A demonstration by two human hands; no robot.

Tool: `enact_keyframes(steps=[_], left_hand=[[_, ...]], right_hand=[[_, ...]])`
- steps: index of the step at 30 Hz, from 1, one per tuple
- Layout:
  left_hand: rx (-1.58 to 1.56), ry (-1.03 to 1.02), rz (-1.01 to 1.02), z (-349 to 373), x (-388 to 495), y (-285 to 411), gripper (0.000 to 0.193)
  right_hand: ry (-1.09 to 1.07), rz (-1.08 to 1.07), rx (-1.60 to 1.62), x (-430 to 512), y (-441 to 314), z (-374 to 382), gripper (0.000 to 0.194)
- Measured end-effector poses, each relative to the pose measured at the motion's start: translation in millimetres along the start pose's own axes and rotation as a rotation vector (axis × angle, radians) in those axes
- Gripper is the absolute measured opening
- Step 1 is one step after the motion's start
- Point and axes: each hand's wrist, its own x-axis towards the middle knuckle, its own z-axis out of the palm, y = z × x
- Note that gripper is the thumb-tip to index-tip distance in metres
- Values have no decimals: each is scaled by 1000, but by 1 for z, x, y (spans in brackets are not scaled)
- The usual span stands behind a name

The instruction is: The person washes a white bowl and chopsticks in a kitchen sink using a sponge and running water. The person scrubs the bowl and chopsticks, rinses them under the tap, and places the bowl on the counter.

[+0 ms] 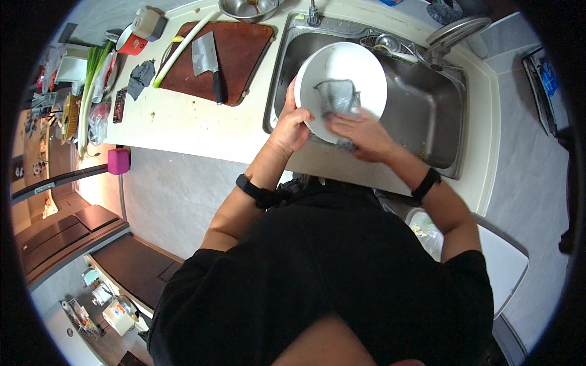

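Note:
My left hand (pixel 293 126) grips the rim of a large white bowl (pixel 366 68), thumb at its edge, tilted over the left part of a stainless steel sink (pixel 412 114). My right hand (pixel 359 132), blurred, presses a grey cloth (pixel 338 98) against the bowl's inside. Part of the cloth hangs below my right fingers at the bowl's lower rim. The fingers of my left hand behind the bowl are hidden.
A cleaver (pixel 206 59) and a leek (pixel 183 50) lie on the brown cutting board (pixel 247 45) to the left. A metal bowl (pixel 252 11) stands behind. The faucet (pixel 439 50) rises at the sink's back right; a wire rack (pixel 371 42) sits near it.

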Motion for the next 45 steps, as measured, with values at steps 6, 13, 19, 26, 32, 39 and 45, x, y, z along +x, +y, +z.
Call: enact_keyframes(steps=[6, 13, 19, 26, 32, 39, 45], left_hand=[[34, 82, 33, 12, 3, 12, 94], [36, 132, 84, 10, 10, -1, 86], [158, 33, 82, -10, 7, 13, 88], [90, 162, 141, 13, 10, -2, 84], [115, 117, 111, 0, 7, 3, 84], [-7, 268, -96, 0, 16, -21, 83], [-89, 286, -175, -14, 26, -21, 82]], right_hand=[[173, 71, -311, 3, 36, -2, 51], [264, 61, 633, 51, -28, 9, 56], [251, 37, -397, 17, 43, 28, 68], [314, 30, 506, 45, -12, 11, 51], [-22, -41, -10, 31, 15, 15, 70], [210, 131, -660, 22, 119, -5, 60], [242, 636, -63, -6, 178, -25, 68]])
